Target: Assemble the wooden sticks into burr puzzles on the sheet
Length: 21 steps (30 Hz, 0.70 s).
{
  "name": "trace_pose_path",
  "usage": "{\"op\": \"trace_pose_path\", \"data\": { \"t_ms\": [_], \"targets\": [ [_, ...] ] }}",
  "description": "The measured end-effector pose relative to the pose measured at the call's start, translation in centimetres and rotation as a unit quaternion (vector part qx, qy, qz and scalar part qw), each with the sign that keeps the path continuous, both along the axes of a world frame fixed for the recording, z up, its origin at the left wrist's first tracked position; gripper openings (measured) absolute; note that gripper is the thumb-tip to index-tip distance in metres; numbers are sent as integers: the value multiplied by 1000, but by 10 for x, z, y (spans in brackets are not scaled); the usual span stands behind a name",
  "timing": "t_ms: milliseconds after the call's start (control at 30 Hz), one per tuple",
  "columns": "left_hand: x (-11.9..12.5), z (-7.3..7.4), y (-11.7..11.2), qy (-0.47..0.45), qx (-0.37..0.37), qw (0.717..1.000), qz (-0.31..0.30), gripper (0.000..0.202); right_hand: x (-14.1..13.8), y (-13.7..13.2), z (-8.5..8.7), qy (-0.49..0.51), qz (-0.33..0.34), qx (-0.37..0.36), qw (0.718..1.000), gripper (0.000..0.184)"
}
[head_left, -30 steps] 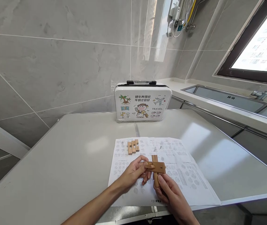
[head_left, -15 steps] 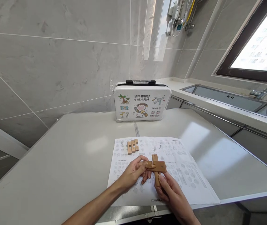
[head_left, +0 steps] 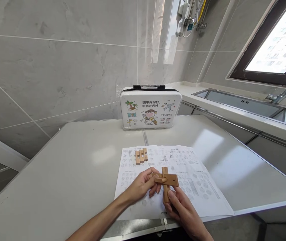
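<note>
Several brown wooden puzzle pieces are fitted crosswise into one wooden puzzle [head_left: 171, 179], held above a printed sheet. My left hand [head_left: 143, 184] pinches the left ends of the pieces between thumb and fingers. From below, my right hand [head_left: 180, 202] grips the upright bar of the same puzzle, thumb on its front. A flat piece with a small dark slot sticks out to the right of the crossing. On the sheet beyond my hands lie three lighter notched wooden blocks [head_left: 141, 156], side by side. Some of my fingertips are hidden behind the wood.
The printed paper sheet [head_left: 208, 201] with small diagrams covers the table's front middle. At the back of the white table [head_left: 77, 160] stands a white cartoon case [head_left: 149, 110] against the grey tiled wall. A sink [head_left: 243, 102] with a tap [head_left: 280, 97] is at the right.
The wooden puzzle has tilted slightly between my hands, and its lower bar shows a little further left. Both hands keep their hold. The whole view has shifted slightly.
</note>
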State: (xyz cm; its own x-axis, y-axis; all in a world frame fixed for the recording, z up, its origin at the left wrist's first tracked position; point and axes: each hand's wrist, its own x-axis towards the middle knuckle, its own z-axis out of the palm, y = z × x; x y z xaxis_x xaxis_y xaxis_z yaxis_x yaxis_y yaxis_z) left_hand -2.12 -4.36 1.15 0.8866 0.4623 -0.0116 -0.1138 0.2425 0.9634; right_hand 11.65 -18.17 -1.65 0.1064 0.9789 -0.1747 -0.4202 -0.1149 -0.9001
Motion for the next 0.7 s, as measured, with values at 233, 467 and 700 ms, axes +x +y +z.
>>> {"op": "trace_pose_path", "data": {
  "t_ms": [233, 467, 700],
  "targets": [
    [-1, 3, 3, 38, 15, 999, -10, 43, -2, 2, -4, 21, 21, 5, 1000, 48],
    [-3, 9, 3, 54, 30, 996, -57, 40, 1, 1, -2, 21, 49, 19, 998, 46],
    [-4, 10, 4, 58, 26, 995, -81, 42, 1, 0, 3, 52, 19, -14, 998, 53]
  ]
}}
